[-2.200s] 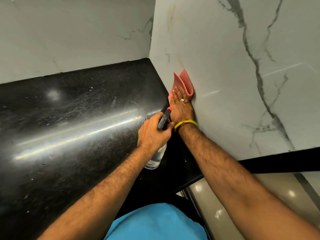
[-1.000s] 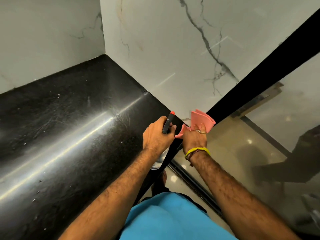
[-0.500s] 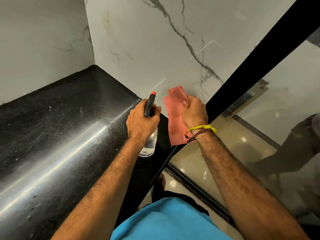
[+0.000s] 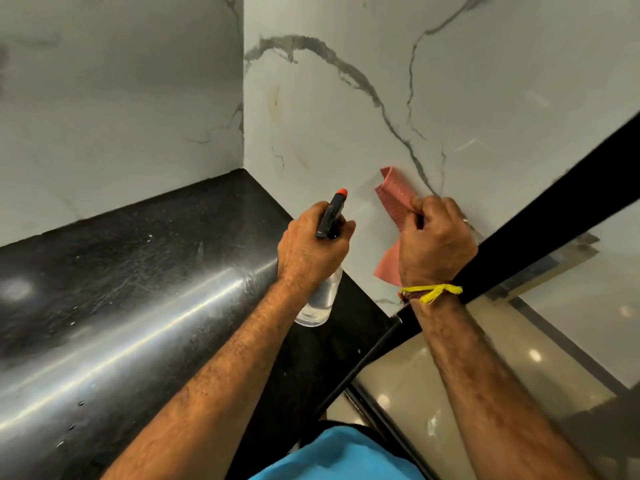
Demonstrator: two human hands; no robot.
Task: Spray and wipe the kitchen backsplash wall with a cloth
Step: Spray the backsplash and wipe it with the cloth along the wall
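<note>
The white marble backsplash wall (image 4: 346, 109) with grey veins rises behind a black countertop (image 4: 121, 271). My left hand (image 4: 308, 247) grips a clear spray bottle (image 4: 320, 299) with a black head and orange nozzle that points at the wall. To its right, my right hand (image 4: 434, 244) holds a pink cloth (image 4: 394, 199) bunched in its fingers, close to the wall's lower part. The cloth sticks out above the fist and hangs below it. Whether the cloth touches the wall is unclear.
A second marble wall (image 4: 121, 109) meets the backsplash at a corner on the left. A black edge strip (image 4: 554, 199) runs diagonally at the right, with glossy beige floor (image 4: 519, 341) below it. A blue garment (image 4: 332, 459) shows at the bottom.
The right hand came off the wall near the black strip, gathered the cloth and raised it beside the bottle. The left hand lifted the bottle, nozzle toward the wall. The view swung back to the corner.
</note>
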